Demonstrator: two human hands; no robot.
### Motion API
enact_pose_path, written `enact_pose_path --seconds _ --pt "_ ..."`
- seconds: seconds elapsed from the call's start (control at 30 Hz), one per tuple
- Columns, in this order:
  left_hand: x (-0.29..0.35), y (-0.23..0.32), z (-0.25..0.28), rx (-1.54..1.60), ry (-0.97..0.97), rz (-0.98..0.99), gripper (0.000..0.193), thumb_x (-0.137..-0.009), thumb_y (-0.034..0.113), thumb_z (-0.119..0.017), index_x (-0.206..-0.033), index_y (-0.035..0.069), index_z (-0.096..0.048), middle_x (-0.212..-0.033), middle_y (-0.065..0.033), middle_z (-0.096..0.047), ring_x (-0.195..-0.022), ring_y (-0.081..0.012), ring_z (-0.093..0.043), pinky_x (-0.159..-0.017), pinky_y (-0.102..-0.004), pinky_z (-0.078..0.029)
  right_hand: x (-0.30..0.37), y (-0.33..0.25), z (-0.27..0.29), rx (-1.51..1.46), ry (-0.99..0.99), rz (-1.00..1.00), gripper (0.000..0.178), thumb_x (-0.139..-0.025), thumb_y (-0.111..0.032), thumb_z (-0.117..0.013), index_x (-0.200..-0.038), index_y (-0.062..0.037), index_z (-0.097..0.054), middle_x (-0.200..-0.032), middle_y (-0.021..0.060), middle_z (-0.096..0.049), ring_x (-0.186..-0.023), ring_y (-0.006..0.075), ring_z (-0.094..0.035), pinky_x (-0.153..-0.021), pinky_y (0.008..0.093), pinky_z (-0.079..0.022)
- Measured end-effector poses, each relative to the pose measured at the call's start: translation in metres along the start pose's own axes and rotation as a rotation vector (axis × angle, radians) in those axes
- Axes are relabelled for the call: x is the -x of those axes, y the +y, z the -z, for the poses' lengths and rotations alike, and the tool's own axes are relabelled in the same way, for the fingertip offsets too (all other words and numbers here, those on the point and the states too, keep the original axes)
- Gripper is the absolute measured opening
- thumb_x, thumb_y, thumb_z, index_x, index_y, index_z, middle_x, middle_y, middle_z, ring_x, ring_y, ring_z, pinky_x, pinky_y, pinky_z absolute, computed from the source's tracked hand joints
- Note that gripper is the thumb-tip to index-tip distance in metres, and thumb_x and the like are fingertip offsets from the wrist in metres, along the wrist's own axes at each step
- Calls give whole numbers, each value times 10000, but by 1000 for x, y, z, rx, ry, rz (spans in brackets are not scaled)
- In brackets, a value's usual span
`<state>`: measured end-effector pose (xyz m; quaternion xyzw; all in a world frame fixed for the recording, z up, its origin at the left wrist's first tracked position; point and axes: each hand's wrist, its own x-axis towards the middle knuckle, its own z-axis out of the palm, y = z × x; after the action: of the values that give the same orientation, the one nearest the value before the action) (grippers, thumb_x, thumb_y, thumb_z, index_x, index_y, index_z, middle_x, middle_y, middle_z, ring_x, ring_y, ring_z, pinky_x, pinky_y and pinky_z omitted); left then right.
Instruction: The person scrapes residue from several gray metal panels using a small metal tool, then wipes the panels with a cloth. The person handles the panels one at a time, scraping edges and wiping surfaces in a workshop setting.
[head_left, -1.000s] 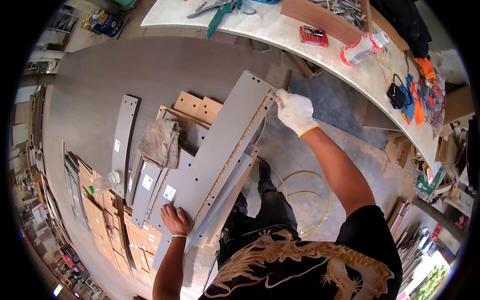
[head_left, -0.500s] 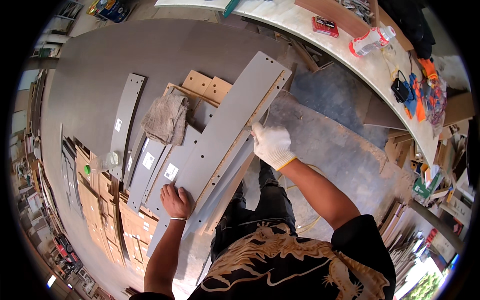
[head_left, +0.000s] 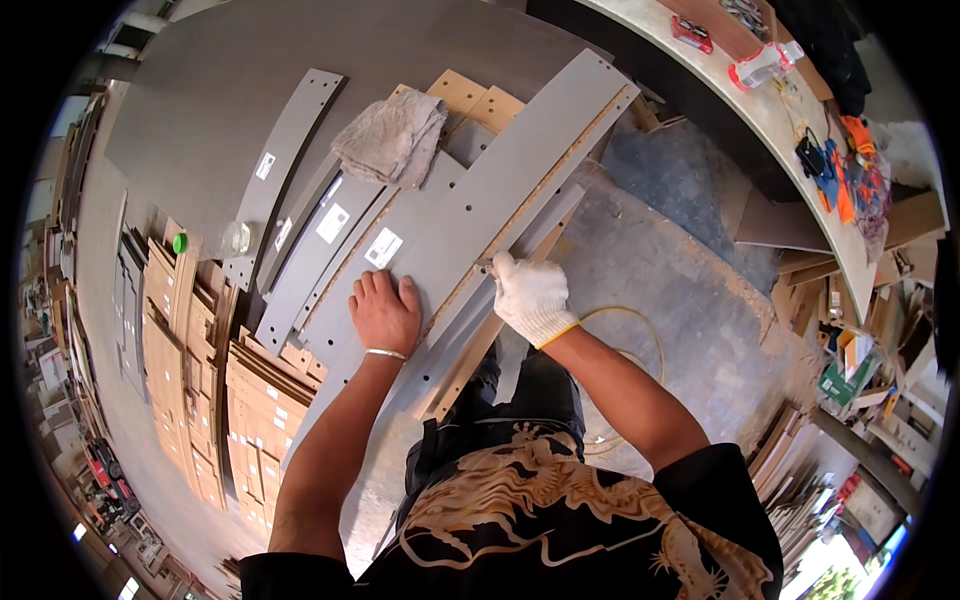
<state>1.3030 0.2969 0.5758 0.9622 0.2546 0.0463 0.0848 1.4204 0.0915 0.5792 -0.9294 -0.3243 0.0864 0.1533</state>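
A long grey board (head_left: 520,160) with a raw brown edge and several dark holes lies slantwise on a stack of other boards. My bare left hand (head_left: 387,318) rests flat on its face, fingers spread, just below a white label (head_left: 383,247). My right hand (head_left: 533,298), in a white knitted glove, is closed at the board's right edge. Something small shows at its fingertips against that edge, too small to name. Beyond my left hand, a crumpled grey-brown cloth (head_left: 392,138) lies on the stack.
A curved grey strip (head_left: 285,165) and a clear bottle with a green cap (head_left: 180,242) lie to the left, beside stacked brown panels (head_left: 185,350). At right stands a pale curved worktop (head_left: 800,150) holding a red-and-clear bottle (head_left: 765,66). A yellow hose (head_left: 655,340) loops on the floor.
My right hand has slid along the board's edge toward me. My left hand stays near the label, its fingers now flatter. The whole view has shifted, so the boards appear farther up and right.
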Motion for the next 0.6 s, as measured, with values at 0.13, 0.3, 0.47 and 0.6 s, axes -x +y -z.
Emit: enact_pose_path --seconds 0.13,0.3,0.47,0.6 --pt "0 1 0 0 -13 12 304 -997 342 -542 -1011 41 -583 -1027 -141 -582 -1021 -346 -561 -877 -484 -436 21 -34 -15 8 -3 -38 131 -875 -240 -671 -934 -125 -650 -684 98 -699 -596 321 -705 -533 469 -528" --pt "0 2 0 21 -27 19 328 -1003 364 -529 -1013 41 -588 -1046 -141 -593 -1036 -344 -567 -883 -488 -440 47 -78 -30 12 -6 -59 145 -876 -251 -692 -902 -116 -643 -661 117 -684 -593 332 -692 -547 474 -523" --pt "-1 -7 -5 20 -55 -12 364 -1010 395 -518 -1011 38 -588 -1083 -165 -608 -1079 -356 -575 -892 -491 -465 79 -130 -46 2 -47 -70 143 -871 -250 -690 -910 -122 -639 -676 115 -689 -606 329 -699 -549 473 -526" --pt "-13 -32 4 111 -268 -217 523 -1022 446 -535 -1302 3 -522 -1173 -206 -591 -1161 -374 -568 -972 -478 -483 101 -161 -62 24 -50 -82 137 -861 -238 -693 -933 -132 -645 -694 111 -701 -610 323 -705 -549 478 -531"
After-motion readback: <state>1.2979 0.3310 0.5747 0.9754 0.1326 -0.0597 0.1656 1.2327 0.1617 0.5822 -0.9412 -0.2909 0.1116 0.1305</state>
